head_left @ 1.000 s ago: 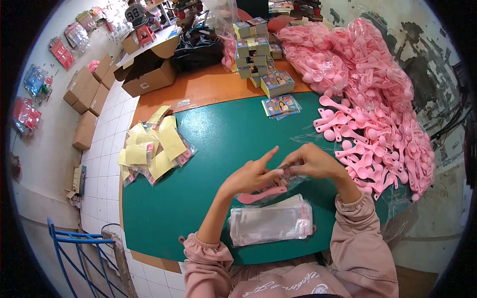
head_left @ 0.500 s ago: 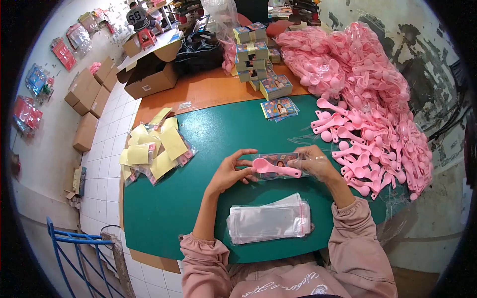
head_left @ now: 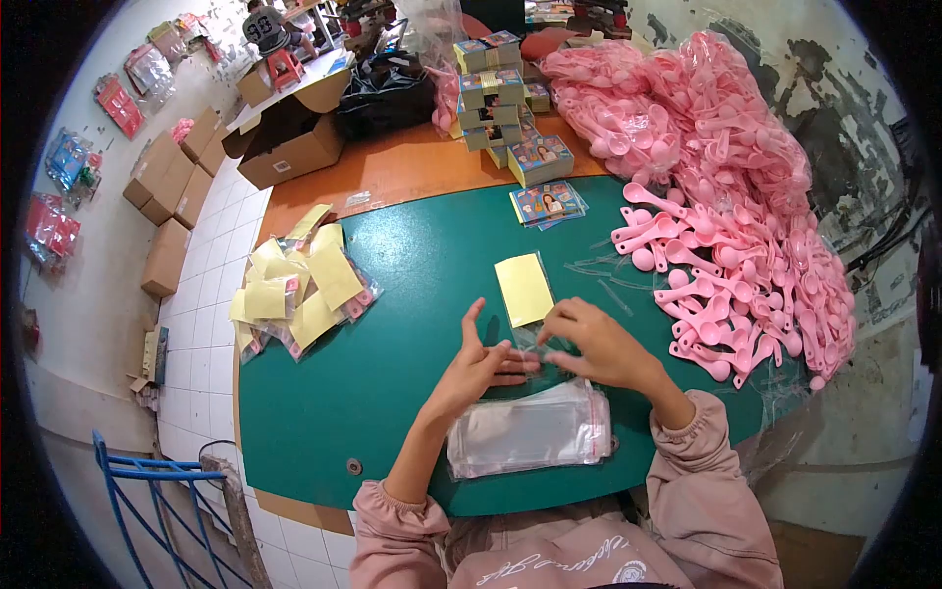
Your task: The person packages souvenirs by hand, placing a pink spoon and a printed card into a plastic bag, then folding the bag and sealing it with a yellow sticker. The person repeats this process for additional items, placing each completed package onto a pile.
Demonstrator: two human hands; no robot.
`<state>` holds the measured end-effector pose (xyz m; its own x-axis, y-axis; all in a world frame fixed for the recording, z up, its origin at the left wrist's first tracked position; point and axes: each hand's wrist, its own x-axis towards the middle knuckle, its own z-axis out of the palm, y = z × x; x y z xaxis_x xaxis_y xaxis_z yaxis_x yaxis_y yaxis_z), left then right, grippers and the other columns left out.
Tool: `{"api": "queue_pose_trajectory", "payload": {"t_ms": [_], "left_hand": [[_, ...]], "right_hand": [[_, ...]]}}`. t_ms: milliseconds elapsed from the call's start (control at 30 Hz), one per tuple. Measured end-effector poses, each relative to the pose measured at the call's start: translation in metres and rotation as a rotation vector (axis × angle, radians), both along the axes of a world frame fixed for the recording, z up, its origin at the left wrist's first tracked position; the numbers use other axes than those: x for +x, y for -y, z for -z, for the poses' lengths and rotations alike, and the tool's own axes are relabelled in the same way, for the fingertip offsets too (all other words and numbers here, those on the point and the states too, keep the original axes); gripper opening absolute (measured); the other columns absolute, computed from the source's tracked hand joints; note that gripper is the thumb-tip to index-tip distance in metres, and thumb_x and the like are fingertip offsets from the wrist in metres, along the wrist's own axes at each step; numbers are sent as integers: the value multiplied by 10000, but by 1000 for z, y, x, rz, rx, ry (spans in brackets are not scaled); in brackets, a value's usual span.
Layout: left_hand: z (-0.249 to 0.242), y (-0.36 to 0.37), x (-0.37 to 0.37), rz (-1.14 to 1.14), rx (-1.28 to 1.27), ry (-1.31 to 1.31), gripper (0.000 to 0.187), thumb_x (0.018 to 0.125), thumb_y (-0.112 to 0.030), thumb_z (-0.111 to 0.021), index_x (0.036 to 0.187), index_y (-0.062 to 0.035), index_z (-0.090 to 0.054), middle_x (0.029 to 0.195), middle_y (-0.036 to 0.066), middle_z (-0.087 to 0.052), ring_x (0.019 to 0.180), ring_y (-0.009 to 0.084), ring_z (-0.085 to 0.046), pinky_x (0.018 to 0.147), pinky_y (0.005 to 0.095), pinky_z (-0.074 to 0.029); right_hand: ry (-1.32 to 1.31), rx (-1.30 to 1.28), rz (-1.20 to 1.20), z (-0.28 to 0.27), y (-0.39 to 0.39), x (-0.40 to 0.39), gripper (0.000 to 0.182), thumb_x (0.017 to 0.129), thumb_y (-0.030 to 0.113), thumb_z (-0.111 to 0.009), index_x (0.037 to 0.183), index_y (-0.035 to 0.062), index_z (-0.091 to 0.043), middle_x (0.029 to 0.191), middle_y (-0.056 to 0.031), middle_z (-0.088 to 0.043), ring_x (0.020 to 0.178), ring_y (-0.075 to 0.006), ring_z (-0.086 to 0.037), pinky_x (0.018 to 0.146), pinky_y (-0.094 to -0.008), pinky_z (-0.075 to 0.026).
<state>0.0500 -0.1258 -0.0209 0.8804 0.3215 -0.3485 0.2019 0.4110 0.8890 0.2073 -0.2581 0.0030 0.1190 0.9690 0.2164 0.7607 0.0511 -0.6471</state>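
A clear plastic bag (head_left: 525,290) with a yellow card face up in it lies on the green table, its clear end towards me. My left hand (head_left: 478,368) is beside that end, fingers stretched out and thumb raised. From the right, my right hand (head_left: 599,348) reaches over the clear end, its thumb and fingers closed on the thin plastic; the exact grip is blurred. Just below both hands lies a stack of flat clear bags (head_left: 525,432). The pink spoon is hidden from view.
Filled bags with yellow cards (head_left: 299,285) are heaped at left. Loose pink spoons (head_left: 721,285) cover the right side, with bagged spoons (head_left: 687,128) behind. Stacks of printed cards (head_left: 540,157) stand at the back. A cardboard box (head_left: 289,152) and a seated person (head_left: 267,29) are farther off.
The bag has been turned over and set down, so the yellow card shows instead of the spoon. Both hands have moved down to its near end, and the left fingers have straightened.
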Motion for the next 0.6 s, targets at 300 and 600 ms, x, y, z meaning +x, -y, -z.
{"api": "queue_pose_trajectory", "payload": {"t_ms": [300, 600], "left_hand": [[-3, 4, -5, 111, 101, -27, 670, 921, -92, -373, 1362, -100, 130, 921, 211, -611, 863, 266, -628, 789, 324, -486], [12, 5, -2, 23, 385, -31, 735, 860, -89, -506, 1377, -59, 15, 807, 107, -640, 737, 164, -623, 690, 281, -489]], "right_hand": [[58, -44, -96, 8, -2, -18, 234, 699, 133, -649, 875, 51, -518, 873, -102, -473, 847, -279, -492, 733, -370, -405], [56, 38, -129, 16, -5, -25, 160, 706, 113, -632, 783, 63, -501, 786, -72, -474, 759, -253, -479, 715, -353, -370]]}}
